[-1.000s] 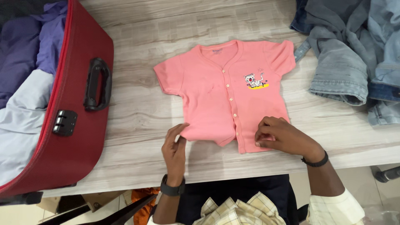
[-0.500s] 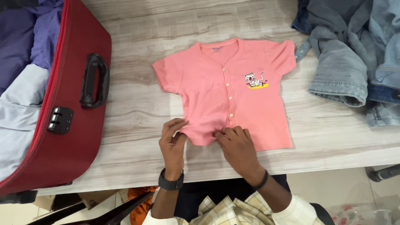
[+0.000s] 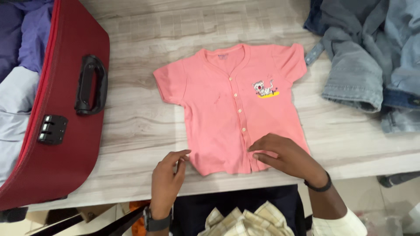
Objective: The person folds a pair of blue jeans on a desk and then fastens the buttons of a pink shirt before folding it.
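Small pink short-sleeved button-front shirt [image 3: 227, 109] lies flat at centre frame, collar toward the top, long axis vertical. Right hand [image 3: 284, 154] presses flat on its hem; left hand [image 3: 168, 179], fingers loosely curled, holds nothing beside the hem's lower-left corner.

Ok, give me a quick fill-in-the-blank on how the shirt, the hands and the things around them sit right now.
1. The right hand rests flat on the hem of the ____ shirt.
2. The left hand sits at the shirt's bottom ____ corner.
3. The red suitcase lies at the table's ____ side.
4. The heap at the far right is ____ clothing.

Missing words: pink; left; left; denim
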